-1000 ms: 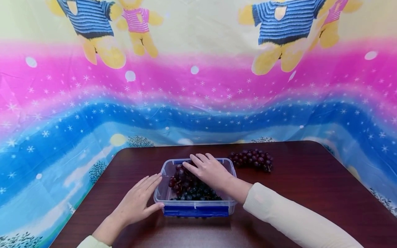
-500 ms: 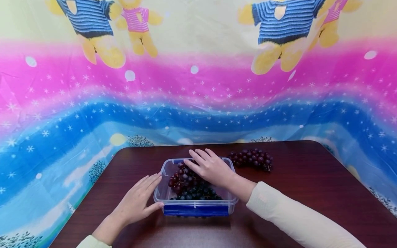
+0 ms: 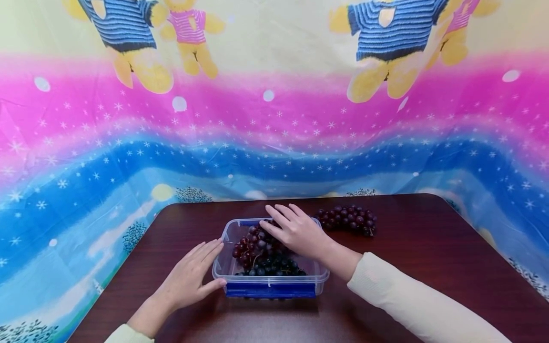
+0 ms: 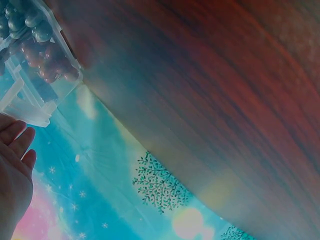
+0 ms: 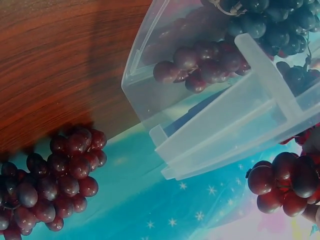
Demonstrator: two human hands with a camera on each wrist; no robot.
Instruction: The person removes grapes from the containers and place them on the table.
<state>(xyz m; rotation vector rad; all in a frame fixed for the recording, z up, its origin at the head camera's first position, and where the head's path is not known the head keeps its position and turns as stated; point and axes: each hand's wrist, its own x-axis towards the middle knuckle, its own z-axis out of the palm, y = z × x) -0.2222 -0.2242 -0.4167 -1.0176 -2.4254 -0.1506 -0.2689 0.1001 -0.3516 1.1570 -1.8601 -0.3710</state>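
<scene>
A clear plastic box (image 3: 220, 259) with blue clips stands on the table in the head view. Dark grapes (image 3: 279, 266) lie at its near side, with red grapes (image 3: 245, 253) behind them. My left hand (image 3: 188, 276) rests against the box's left side, fingers straight, thumb at the near corner. Over the box's right half, my right hand (image 3: 300, 233) grips a bunch of red grapes, partly hidden below it. In the right wrist view red grapes (image 5: 280, 180) show above the rim beside a sliver of that hand. The box wall (image 4: 70, 87) appears in the left wrist view.
Another bunch of red grapes (image 3: 349, 219) lies on the table behind the box to the right. The brown table (image 3: 429, 252) has a rounded far edge, with a printed cloth backdrop (image 3: 274, 133) hanging behind it.
My right hand has shifted slightly right and towards the back, and the red grapes beneath it have moved a little with it. My left hand and the box stay about where they were.
</scene>
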